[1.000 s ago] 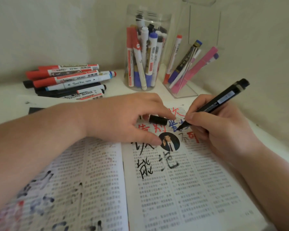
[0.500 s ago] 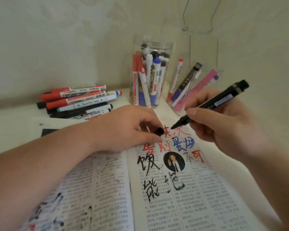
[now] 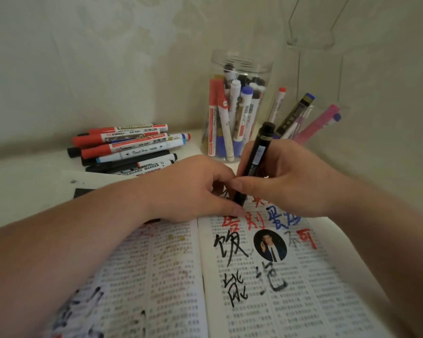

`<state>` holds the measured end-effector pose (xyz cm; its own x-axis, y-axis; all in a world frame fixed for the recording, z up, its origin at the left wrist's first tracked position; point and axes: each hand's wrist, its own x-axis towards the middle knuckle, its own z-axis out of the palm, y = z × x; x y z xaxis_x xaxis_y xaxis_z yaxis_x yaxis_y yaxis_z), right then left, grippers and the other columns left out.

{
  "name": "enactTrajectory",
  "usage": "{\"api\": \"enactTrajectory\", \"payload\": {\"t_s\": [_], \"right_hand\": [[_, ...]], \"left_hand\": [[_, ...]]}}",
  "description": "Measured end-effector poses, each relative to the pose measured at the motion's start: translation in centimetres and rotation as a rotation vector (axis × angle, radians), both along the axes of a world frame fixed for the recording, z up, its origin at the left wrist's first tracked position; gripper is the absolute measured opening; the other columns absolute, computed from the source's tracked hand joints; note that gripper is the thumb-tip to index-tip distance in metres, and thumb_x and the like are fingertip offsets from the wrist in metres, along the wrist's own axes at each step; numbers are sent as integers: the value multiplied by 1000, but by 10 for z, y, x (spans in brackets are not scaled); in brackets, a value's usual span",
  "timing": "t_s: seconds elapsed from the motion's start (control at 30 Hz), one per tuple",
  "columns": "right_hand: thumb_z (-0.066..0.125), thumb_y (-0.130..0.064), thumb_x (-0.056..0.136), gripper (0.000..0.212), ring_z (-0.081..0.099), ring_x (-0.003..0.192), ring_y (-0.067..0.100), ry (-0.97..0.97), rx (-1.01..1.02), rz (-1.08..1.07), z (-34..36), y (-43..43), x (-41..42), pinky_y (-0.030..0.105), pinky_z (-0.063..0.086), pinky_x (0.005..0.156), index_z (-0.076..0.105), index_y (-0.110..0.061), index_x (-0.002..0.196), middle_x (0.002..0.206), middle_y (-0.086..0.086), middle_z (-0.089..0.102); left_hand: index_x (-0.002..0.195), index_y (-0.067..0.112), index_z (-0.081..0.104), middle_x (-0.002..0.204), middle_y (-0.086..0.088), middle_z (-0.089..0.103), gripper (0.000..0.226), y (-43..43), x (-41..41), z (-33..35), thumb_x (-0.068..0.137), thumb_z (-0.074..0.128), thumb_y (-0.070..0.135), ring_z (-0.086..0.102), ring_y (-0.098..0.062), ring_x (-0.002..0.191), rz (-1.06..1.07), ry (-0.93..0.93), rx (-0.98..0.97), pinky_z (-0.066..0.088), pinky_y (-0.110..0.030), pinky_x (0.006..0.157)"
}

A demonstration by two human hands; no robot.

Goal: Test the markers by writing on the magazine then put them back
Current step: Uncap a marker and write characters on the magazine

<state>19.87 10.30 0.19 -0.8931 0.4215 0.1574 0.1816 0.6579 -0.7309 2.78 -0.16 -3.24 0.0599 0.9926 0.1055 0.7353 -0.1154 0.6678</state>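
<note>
An open magazine (image 3: 291,289) lies before me, its right page covered with black, red and blue handwritten characters. My right hand (image 3: 286,181) grips a black marker (image 3: 257,152) nearly upright, tip down, over the page's top edge. My left hand (image 3: 193,189) pinches the marker's black cap (image 3: 239,197) between thumb and forefinger at the marker's lower end; the cap sits over the tip. Whether it is pressed fully home is hidden by my fingers.
A pile of red, black and blue-capped markers (image 3: 130,147) lies at the back left. A clear round jar (image 3: 237,106) holds several markers. To its right a clear acrylic holder (image 3: 310,118) holds a few pens. Walls close the corner behind.
The right hand swung the marker from a slant to nearly upright and brought its tip down into the cap held by the left hand. The view also tilted up.
</note>
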Motion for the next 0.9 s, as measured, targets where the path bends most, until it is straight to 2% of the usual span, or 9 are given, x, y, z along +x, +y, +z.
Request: {"api": "enactTrajectory", "payload": {"t_s": [0.17, 0.27, 0.3, 0.47, 0.63, 0.7, 0.77, 0.83, 0.9], "right_hand": [[79, -21, 88, 11, 67, 75, 30, 46, 40, 15, -5, -4, 1, 51, 57, 69, 70, -24, 82, 79, 3, 72], [78, -19, 88, 21, 62, 65, 1, 36, 89, 1, -6, -8, 1, 20, 50, 62, 65, -33, 78, 74, -18, 69], [78, -20, 88, 22, 61, 65, -1, 33, 110, -11, -6, -10, 1, 16, 48, 61, 64, -34, 79, 73, -21, 67], [77, -29, 88, 11, 63, 75, 10, 102, 161, -88, -22, -14, 8, 30, 54, 67, 67, -29, 93, 83, -8, 68], [82, -15, 84, 75, 60, 70, 15, 490, 119, -216, -36, -16, 6, 28, 53, 57, 39, -58, 129, 96, -13, 60], [79, -8, 86, 85, 61, 70, 16, 607, 98, -220, -34, -19, 1, 33, 56, 59, 37, -63, 134, 94, -13, 59], [77, -7, 87, 81, 62, 71, 14, 656, 134, -202, -29, -20, -2, 29, 55, 60, 42, -62, 135, 93, -10, 61], [76, -8, 87, 71, 65, 75, 14, 662, 215, -187, -19, -19, -6, 24, 55, 63, 48, -52, 134, 92, -4, 65], [76, -5, 87, 64, 69, 77, 20, 669, 218, -189, 3, -17, -11, 36, 59, 66, 49, -44, 128, 89, 1, 70]], "left_hand": [[92, 32, 77, 87, -4, 75, 38, 0, -2, -6, 72, 75, 63, 70, -27, 86, -14, -109, 17, 56, -52, 81], [91, 30, 78, 87, -4, 75, 35, 0, -3, -7, 75, 73, 61, 71, -27, 88, -13, -128, 33, 56, -51, 83], [89, 29, 77, 86, -3, 75, 32, 0, -3, -7, 77, 75, 58, 71, -25, 87, -10, -110, 37, 56, -50, 82], [92, 26, 75, 89, 5, 73, 35, -2, -3, -6, 80, 70, 58, 69, -13, 87, 5, -26, 38, 55, -41, 79], [88, 37, 72, 82, 9, 69, 8, -1, -2, 0, 90, 71, 44, 65, -9, 77, 1, -71, 99, 53, -35, 72], [83, 40, 69, 81, 14, 68, 9, -2, -1, 2, 92, 71, 38, 64, -5, 77, -7, -99, 140, 49, -24, 71], [79, 41, 65, 78, 17, 65, 16, -3, -2, 2, 93, 70, 35, 61, -2, 74, -12, -75, 164, 43, -17, 68], [82, 38, 65, 77, 17, 63, 12, -3, -3, 0, 94, 68, 40, 58, -4, 72, 10, -95, 197, 43, -21, 66], [93, 35, 69, 83, 13, 66, 20, -2, -6, -1, 91, 63, 54, 60, -7, 75, 67, -195, 238, 49, -30, 70]]}}
